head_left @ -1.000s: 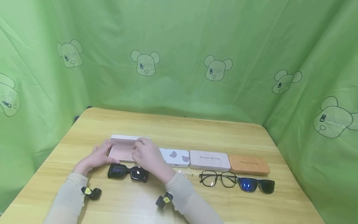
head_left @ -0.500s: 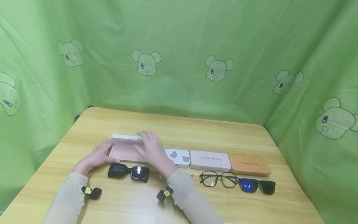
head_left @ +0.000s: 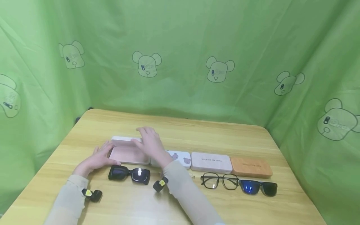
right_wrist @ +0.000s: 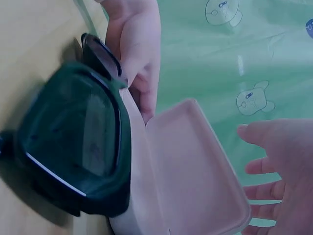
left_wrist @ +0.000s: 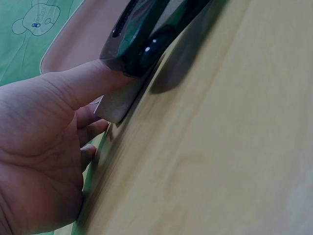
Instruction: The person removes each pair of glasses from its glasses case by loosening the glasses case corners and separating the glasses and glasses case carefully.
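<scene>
A glasses case [head_left: 129, 155] lies with its lid raised at the left of the row, its pink inside bare. My left hand [head_left: 97, 157] grips its left end, thumb along the front and fingers round the side, as the left wrist view shows. Over the lid's right end hovers my right hand [head_left: 152, 145], its fingers spread. In the right wrist view, that hand [right_wrist: 288, 166] holds nothing and is close to the lid's edge; contact is unclear. Black thick-framed sunglasses [head_left: 129, 174] lie just in front of the case, by my left thumb.
Rightward follow a bear-print case [head_left: 184, 159], a pale lettered case [head_left: 211, 162] and an orange case [head_left: 251, 166], all closed. Before them are thin-rimmed glasses [head_left: 192, 176], largely hidden by my right arm, black-framed glasses [head_left: 219, 181] and blue-lensed sunglasses [head_left: 258, 188]. Green curtain surrounds the table.
My right hand has moved back and up from the case's inside to its lid, its fingers going from curled to spread. The left hand keeps its place; the lid stays raised.
</scene>
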Demonstrator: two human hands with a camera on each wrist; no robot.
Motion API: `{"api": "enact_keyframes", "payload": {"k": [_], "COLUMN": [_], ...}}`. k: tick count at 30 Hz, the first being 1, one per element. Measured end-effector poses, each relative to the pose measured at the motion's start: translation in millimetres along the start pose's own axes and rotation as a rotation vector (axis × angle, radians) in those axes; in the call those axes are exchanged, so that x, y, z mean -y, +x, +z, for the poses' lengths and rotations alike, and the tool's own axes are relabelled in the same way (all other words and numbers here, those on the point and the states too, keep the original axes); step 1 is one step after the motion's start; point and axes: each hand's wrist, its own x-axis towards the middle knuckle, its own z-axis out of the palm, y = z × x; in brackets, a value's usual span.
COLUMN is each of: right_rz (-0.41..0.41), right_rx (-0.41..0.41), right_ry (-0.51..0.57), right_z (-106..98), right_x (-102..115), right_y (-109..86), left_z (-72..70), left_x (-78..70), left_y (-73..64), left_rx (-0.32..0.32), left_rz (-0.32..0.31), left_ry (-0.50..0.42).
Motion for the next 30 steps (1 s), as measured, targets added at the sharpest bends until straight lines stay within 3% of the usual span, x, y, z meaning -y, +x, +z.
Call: {"api": "enact_keyframes", "payload": {"k": [8, 15, 21, 30], "right_rz": [0.052, 0.072, 0.085, 0.128], "right_rx": [0.094, 0.127, 0.146, 0.247], "right_ry": [-0.036, -0.023, 0.013, 0.042], "right_z": [5, 10, 13, 14], "right_x": [-4, -10, -13, -16], "right_y": [15.3, 22.8, 25.2, 23.0], "left_z": [-0.7, -1.0, -1.9, -1.3], "left_x": [0.3, 0.2, -0.4, 0.5], "left_y": [-0.8, 0.2, 0.4, -0.3], "left_rx": [-0.003, 0.000, -0.001, -0.002], "left_rz": [0.001, 0.002, 0.003, 0.003], "left_ry": [-0.002, -0.003, 0.001, 0.006]}}
